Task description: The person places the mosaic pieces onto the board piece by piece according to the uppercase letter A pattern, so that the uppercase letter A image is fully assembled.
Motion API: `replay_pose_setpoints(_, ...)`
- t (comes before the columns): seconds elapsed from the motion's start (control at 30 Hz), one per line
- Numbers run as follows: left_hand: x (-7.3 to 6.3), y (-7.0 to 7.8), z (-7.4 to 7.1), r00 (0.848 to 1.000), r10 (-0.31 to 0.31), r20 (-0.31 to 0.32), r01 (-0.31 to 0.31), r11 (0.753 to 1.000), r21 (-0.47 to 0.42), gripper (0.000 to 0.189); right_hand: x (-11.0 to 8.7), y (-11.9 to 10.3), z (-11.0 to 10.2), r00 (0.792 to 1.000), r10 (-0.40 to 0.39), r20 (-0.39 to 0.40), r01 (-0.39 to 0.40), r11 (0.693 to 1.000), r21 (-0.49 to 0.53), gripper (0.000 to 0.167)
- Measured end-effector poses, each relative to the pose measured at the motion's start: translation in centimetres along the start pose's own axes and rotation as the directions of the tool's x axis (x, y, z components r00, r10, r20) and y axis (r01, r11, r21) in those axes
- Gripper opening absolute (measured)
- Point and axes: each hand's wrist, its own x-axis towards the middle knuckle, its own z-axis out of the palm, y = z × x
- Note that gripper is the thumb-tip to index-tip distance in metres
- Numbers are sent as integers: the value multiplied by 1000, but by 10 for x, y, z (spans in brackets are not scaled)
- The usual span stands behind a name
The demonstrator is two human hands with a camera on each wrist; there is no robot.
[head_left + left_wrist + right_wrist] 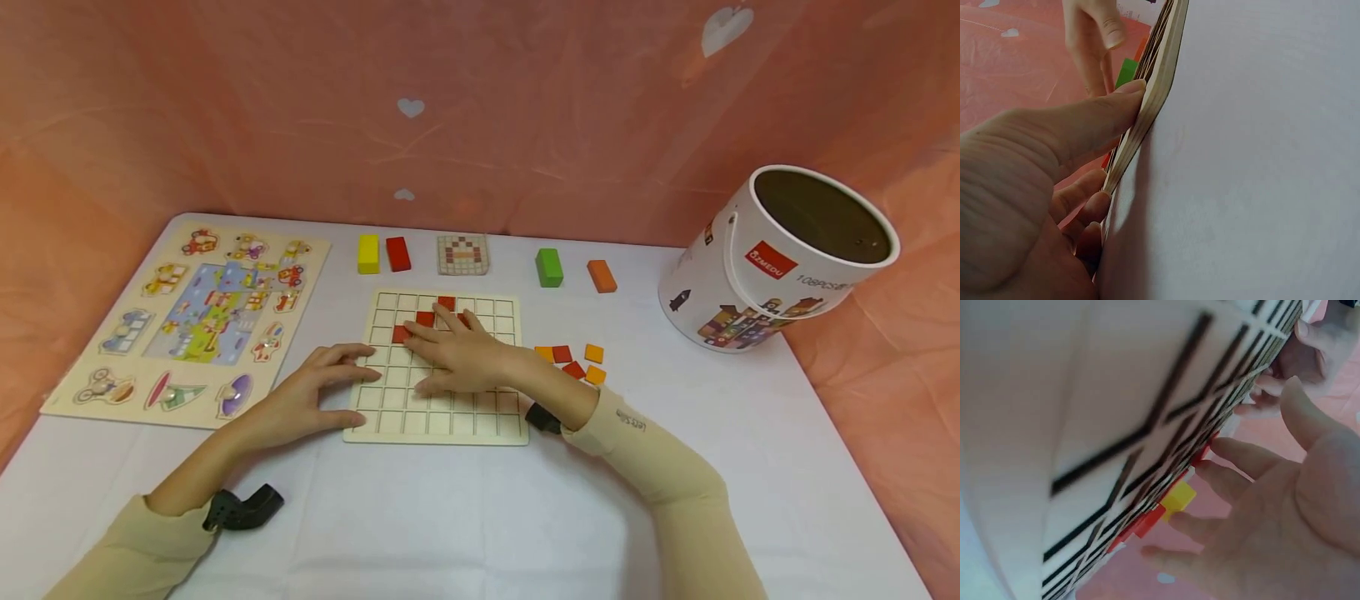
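Observation:
A pale wooden grid board [390, 400] lies on the white table, with several red square tiles [402, 335] in its upper cells. My right hand [468, 358] is spread over the board, its fingers extended. In the right wrist view, fingertips [1215, 445] are right at a red tile on the board. At the board's left side is my left hand [303, 392], thumb near the lower corner and fingers farther up. The left wrist view shows its thumb [1124, 94] resting on the board's edge, with the other fingers alongside. Part of the grid is hidden beneath the right hand.
Loose orange and red tiles [594, 353] lie right of the board. Behind it are a yellow block [368, 254], a red block [399, 254], a patterned grid card [462, 255], a green block [550, 268] and an orange block [602, 276]. A picture puzzle [161, 325] lies left; a white bucket [720, 275] stands right.

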Motion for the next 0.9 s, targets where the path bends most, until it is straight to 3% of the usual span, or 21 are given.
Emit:
replay_pose_setpoints(0.13, -1, 1, -1, 1000, 10, -2, -10, 1000, -5, 46, -1, -2, 5, 1000, -18, 19, 18, 1000, -6, 79)
replay_pose_setpoints(0.27, -2, 1, 0, 1000, 16, -6, -16, 1000, -9, 44, -5, 0, 6, 999, -41, 21, 40, 998, 53, 81)
replay_pose_setpoints(0.43, -2, 0, 3, 1000, 16, -11, -16, 1000, -4, 46, -25, 22, -1, 996, -47, -81, 62, 978, 201, 76)
replay_pose_setpoints(0.63, -4, 0, 1, 1000, -6, -8, 6, 1000, -6, 48, -64, 65, -8, 978, 75, -196, 15, 905, 425, 43)
replay_pose_setpoints(0.9, -1, 2, 0, 1000, -2, -9, 2, 1000, -6, 47, -103, 106, 8, 949, 225, -220, -107, 887, 449, 34)
